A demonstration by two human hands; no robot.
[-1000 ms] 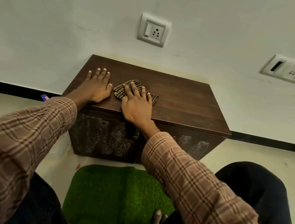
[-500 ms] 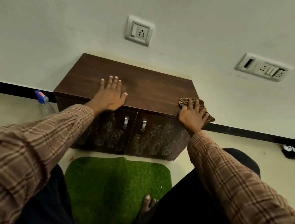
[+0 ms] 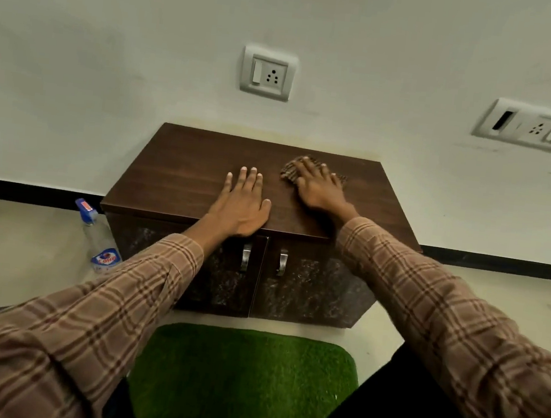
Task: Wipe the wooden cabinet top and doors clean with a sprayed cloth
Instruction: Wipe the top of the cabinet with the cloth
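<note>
A low dark wooden cabinet (image 3: 182,170) stands against the wall, with two marbled doors (image 3: 306,291) and metal handles below its top. My right hand (image 3: 317,188) presses flat on a brown checked cloth (image 3: 290,169) at the centre-right of the top, towards the back. The cloth shows only around my fingers. My left hand (image 3: 242,201) lies flat, palm down, fingers apart, on the front middle of the top, holding nothing.
A clear spray bottle (image 3: 100,244) with a blue cap stands on the floor at the cabinet's left side. A green grass mat (image 3: 240,383) lies in front of the doors. Two socket plates (image 3: 269,72) are on the wall above.
My right hand slid the cloth from the left of the top to the right front corner, then back inward towards the centre rear. My left hand stayed pressed flat on the top.
</note>
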